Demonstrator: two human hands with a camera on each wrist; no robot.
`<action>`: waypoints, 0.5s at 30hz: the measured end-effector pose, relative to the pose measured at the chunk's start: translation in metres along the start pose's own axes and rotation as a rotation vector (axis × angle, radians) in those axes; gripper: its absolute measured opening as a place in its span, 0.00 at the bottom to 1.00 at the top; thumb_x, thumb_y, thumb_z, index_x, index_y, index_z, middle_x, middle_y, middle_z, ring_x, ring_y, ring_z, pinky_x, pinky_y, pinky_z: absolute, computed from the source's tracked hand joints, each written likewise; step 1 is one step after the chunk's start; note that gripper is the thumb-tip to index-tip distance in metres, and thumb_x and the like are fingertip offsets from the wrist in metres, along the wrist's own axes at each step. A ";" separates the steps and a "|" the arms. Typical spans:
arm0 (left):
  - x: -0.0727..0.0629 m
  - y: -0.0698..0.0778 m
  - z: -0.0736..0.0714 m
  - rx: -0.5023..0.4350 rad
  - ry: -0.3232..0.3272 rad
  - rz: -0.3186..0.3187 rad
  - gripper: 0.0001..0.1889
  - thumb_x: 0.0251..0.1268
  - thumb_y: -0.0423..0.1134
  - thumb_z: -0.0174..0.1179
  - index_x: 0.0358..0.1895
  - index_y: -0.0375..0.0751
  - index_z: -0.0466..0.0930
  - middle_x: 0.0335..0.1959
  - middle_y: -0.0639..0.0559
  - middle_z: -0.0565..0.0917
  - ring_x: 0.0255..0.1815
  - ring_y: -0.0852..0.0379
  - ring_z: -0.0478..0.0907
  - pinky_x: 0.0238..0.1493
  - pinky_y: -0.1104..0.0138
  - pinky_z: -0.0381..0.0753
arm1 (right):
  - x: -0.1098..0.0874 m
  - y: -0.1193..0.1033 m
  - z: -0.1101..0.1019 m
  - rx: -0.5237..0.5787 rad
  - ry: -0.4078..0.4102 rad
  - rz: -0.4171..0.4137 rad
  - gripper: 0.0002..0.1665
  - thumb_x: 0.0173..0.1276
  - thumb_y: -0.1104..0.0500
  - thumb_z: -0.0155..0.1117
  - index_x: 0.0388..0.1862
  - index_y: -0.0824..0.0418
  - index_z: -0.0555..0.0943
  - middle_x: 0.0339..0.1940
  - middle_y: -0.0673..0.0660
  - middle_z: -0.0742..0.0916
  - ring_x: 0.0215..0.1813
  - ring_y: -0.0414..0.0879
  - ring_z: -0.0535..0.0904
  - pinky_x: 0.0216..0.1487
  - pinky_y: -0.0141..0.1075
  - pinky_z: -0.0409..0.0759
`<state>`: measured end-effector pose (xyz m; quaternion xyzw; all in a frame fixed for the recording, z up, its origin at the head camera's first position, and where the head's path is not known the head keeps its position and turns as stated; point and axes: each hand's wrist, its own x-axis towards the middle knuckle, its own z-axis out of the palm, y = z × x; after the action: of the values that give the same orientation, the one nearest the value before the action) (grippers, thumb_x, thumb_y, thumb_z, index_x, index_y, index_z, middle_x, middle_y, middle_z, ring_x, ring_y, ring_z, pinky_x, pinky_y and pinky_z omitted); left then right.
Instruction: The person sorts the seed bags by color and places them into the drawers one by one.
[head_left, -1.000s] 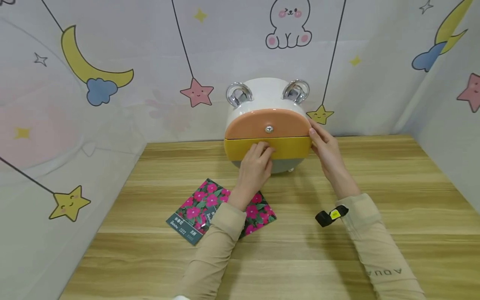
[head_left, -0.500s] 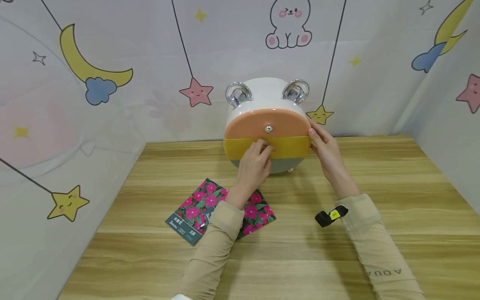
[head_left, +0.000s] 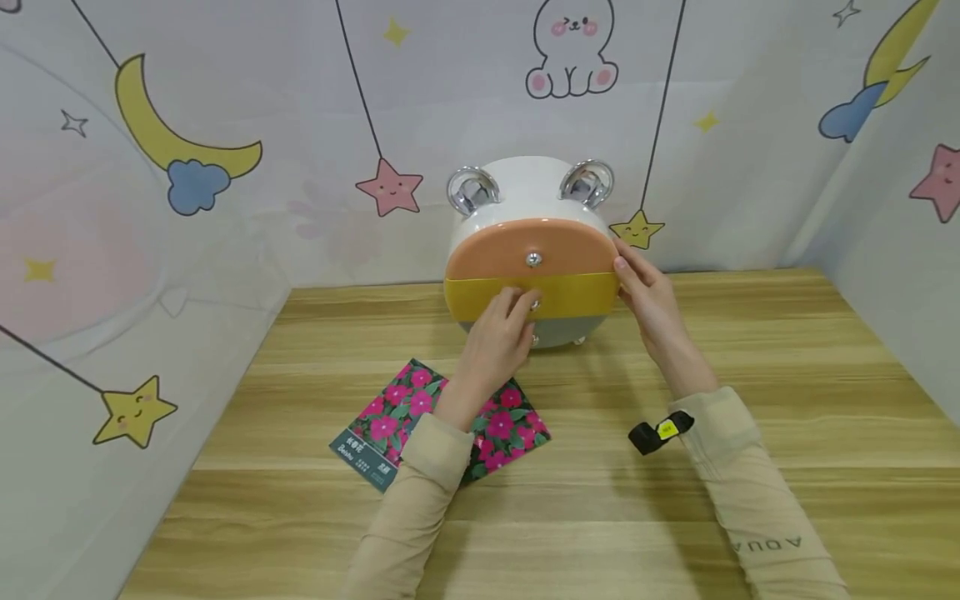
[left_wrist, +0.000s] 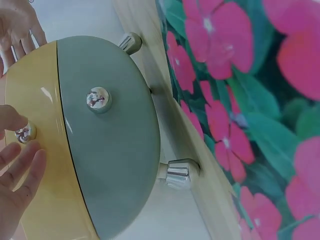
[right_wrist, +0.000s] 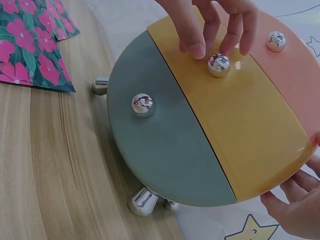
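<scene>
A small round-fronted drawer cabinet (head_left: 534, 187) with a white body and silver ear-like rings stands at the back of the table. Its orange, yellow and grey-green drawer fronts all look flush. My left hand (head_left: 486, 346) is at the yellow drawer (head_left: 588, 293), its fingers loosely spread around the silver knob (right_wrist: 219, 66). In the right wrist view the knob shows just below the fingertips, not pinched. My right hand (head_left: 658, 310) rests on the cabinet's right side, thumb near the front edge and other fingers along the side.
Flower-printed sheets (head_left: 517, 425) with pink blooms lie on the wooden table (head_left: 570, 517) in front of the cabinet, partly under the left forearm. A black strap with a yellow label (head_left: 663, 431) is on the right wrist. Behind the cabinet hangs a cartoon-printed cloth (head_left: 450, 75).
My left hand has drawn slightly back and down to the left, and its fingers have loosened, so the yellow drawer's knob now shows. The right hand keeps its place on the cabinet's side.
</scene>
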<state>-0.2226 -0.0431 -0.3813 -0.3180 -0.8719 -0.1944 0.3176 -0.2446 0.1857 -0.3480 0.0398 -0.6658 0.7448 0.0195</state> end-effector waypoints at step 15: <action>-0.023 -0.003 0.000 0.090 -0.086 0.038 0.12 0.59 0.30 0.63 0.46 0.39 0.76 0.42 0.49 0.77 0.38 0.53 0.76 0.36 0.68 0.77 | 0.000 0.000 0.000 -0.012 0.003 -0.003 0.32 0.73 0.47 0.51 0.74 0.48 0.63 0.78 0.49 0.63 0.77 0.48 0.57 0.78 0.49 0.55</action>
<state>-0.2111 -0.0553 -0.3976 -0.3280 -0.8864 -0.1351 0.2975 -0.2442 0.1855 -0.3483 0.0398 -0.6702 0.7408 0.0218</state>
